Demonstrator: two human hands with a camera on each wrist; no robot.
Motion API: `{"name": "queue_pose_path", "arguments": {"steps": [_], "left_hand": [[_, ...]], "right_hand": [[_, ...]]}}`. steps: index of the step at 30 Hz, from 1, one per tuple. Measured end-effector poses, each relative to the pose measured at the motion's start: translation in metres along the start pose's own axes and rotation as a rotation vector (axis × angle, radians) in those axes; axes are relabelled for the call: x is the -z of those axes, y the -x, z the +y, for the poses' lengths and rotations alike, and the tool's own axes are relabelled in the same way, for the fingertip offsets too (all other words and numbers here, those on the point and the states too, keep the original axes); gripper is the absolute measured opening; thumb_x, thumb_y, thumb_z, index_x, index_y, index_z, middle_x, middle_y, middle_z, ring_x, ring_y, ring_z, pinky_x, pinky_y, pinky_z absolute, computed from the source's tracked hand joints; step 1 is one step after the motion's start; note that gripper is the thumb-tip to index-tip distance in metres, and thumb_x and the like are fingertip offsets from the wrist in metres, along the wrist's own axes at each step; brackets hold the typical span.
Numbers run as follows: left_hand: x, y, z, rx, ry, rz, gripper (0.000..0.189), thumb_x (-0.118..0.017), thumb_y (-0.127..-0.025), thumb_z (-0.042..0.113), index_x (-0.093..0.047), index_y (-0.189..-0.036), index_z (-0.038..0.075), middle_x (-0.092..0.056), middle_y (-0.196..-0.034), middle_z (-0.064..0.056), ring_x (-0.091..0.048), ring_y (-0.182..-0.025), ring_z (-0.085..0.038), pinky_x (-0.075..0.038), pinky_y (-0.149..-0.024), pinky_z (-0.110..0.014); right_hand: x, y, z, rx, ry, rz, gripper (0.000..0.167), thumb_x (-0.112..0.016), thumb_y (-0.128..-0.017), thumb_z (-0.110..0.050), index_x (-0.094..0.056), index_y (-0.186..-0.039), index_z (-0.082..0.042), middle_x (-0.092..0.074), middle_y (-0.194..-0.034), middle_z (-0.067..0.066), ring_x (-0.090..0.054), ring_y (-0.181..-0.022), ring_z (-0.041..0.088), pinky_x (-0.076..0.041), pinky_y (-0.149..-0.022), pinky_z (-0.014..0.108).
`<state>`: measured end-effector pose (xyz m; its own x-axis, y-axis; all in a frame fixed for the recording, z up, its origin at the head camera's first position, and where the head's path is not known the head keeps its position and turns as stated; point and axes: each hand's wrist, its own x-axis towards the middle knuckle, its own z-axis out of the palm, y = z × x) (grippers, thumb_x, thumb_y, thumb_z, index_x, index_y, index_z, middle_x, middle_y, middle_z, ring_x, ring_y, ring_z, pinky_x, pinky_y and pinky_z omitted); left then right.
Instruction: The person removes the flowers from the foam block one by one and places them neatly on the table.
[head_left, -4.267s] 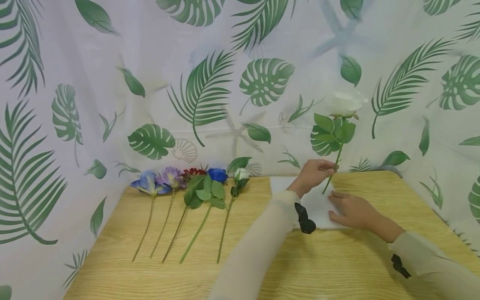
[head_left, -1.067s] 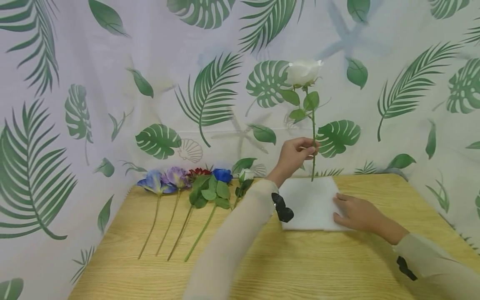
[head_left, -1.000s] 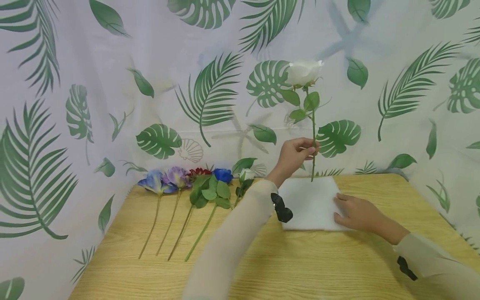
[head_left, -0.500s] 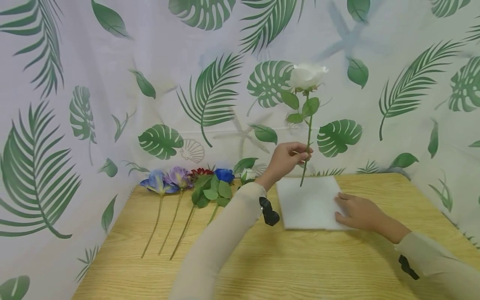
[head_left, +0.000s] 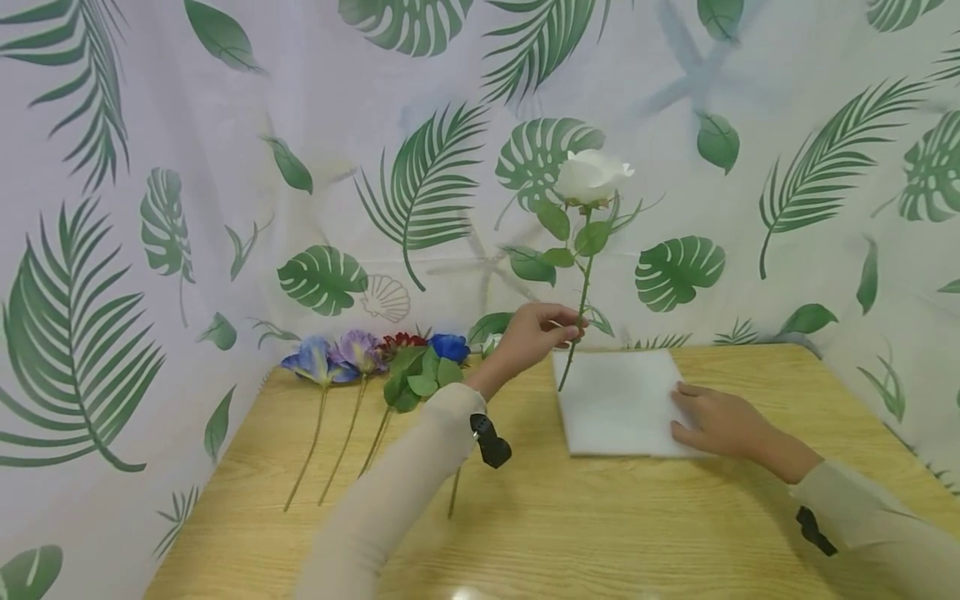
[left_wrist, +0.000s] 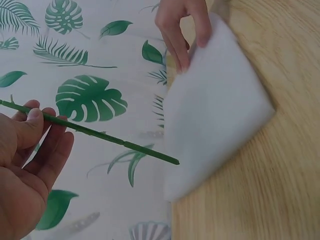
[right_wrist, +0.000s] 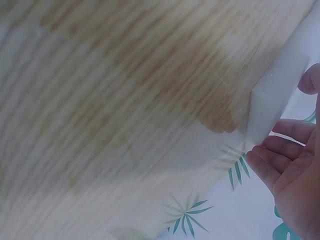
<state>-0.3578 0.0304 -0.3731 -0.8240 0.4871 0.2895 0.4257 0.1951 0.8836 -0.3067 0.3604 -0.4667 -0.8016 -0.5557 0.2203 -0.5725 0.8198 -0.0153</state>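
Observation:
My left hand (head_left: 536, 337) pinches the green stem of a white rose (head_left: 592, 177) between thumb and fingers. The bloom points up, with the stem tilted, and the stem's lower end is in front of the left part of a white, soft-looking sheet (head_left: 618, 408). In the left wrist view the bare stem (left_wrist: 100, 134) runs across the fingers, its cut tip in front of the sheet. My right hand (head_left: 723, 421) rests at the sheet's right edge, fingers loosely extended. In the right wrist view its fingertips (right_wrist: 260, 155) touch the sheet's edge.
On the wooden table (head_left: 570, 533), left of the sheet, lie a blue-violet flower (head_left: 318, 362), a purple flower (head_left: 362, 350), a red flower (head_left: 401, 341) and a blue rose (head_left: 448, 347). My left arm partly hides a small white rose (head_left: 490, 343). A leaf-print cloth (head_left: 450, 208) hangs behind.
Over the last second my left hand has carried the white rose left and lower, still gripping its stem. Earlier it was farther right, over the sheet. The right hand has stayed at the sheet's edge.

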Motion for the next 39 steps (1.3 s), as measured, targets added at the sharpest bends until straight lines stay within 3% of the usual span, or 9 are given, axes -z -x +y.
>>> {"name": "queue_pose_path", "arguments": {"steps": [12, 19, 20, 27, 31, 35, 39], "left_hand": [[0.032, 0.043, -0.026, 0.088, 0.000, 0.017, 0.025, -0.062, -0.101, 0.005, -0.070, -0.123, -0.005, -0.071, -0.121, -0.024, -0.072, -0.106, -0.034, -0.063, -0.091, -0.043], [0.044, 0.061, -0.041, 0.101, -0.035, 0.047, 0.025, -0.064, -0.100, 0.005, -0.070, -0.122, -0.006, -0.072, -0.114, -0.027, -0.074, -0.098, -0.034, -0.064, -0.080, -0.030], [0.045, 0.064, -0.042, 0.102, -0.033, 0.050, 0.025, -0.064, -0.100, 0.005, -0.070, -0.122, -0.006, -0.072, -0.115, -0.027, -0.073, -0.098, -0.037, -0.064, -0.079, -0.028], [0.056, 0.078, -0.043, 0.118, -0.013, 0.044, 0.028, -0.063, -0.101, 0.007, -0.068, -0.125, -0.006, -0.070, -0.122, -0.026, -0.069, -0.104, -0.046, -0.062, -0.090, -0.051], [0.063, 0.083, -0.045, 0.125, 0.000, 0.037, 0.029, -0.065, -0.100, 0.007, -0.067, -0.125, -0.008, -0.073, -0.115, -0.026, -0.069, -0.103, -0.048, -0.062, -0.089, -0.050], [0.068, 0.089, -0.047, 0.141, -0.011, 0.022, 0.028, -0.065, -0.100, 0.008, -0.068, -0.125, -0.006, -0.072, -0.115, -0.027, -0.072, -0.100, -0.042, -0.062, -0.090, -0.052], [0.070, 0.094, -0.047, 0.169, -0.020, 0.006, 0.029, -0.066, -0.100, 0.010, -0.069, -0.125, -0.005, -0.072, -0.116, -0.026, -0.073, -0.100, -0.041, -0.064, -0.086, -0.042]], "right_hand": [[-0.003, 0.005, 0.003, -0.011, -0.062, 0.004, 0.051, -0.071, -0.092, -0.027, -0.067, -0.123, 0.013, -0.063, -0.128, 0.035, -0.067, -0.111, 0.049, -0.059, -0.087, 0.056], [-0.007, 0.011, 0.006, -0.047, -0.114, 0.009, 0.053, -0.070, -0.094, -0.027, -0.062, -0.131, 0.011, -0.058, -0.138, 0.034, -0.059, -0.123, 0.050, -0.054, -0.098, 0.060], [-0.007, 0.012, 0.007, -0.054, -0.119, 0.009, 0.054, -0.070, -0.094, -0.027, -0.062, -0.132, 0.011, -0.057, -0.139, 0.033, -0.059, -0.124, 0.050, -0.053, -0.099, 0.060], [-0.011, 0.017, 0.006, -0.101, -0.154, 0.017, 0.056, -0.069, -0.096, -0.032, -0.061, -0.136, 0.006, -0.053, -0.145, 0.030, -0.054, -0.130, 0.049, -0.052, -0.100, 0.060], [-0.012, 0.018, 0.006, -0.094, -0.154, 0.029, 0.056, -0.070, -0.096, -0.032, -0.061, -0.135, 0.006, -0.054, -0.144, 0.030, -0.055, -0.130, 0.049, -0.052, -0.100, 0.061], [-0.009, 0.016, 0.006, -0.090, -0.161, 0.038, 0.056, -0.072, -0.094, -0.032, -0.062, -0.133, 0.007, -0.056, -0.141, 0.031, -0.056, -0.128, 0.050, -0.051, -0.101, 0.062], [-0.007, 0.014, 0.005, -0.103, -0.178, 0.030, 0.056, -0.072, -0.093, -0.031, -0.062, -0.133, 0.008, -0.057, -0.140, 0.032, -0.057, -0.127, 0.050, -0.051, -0.101, 0.062]]}}
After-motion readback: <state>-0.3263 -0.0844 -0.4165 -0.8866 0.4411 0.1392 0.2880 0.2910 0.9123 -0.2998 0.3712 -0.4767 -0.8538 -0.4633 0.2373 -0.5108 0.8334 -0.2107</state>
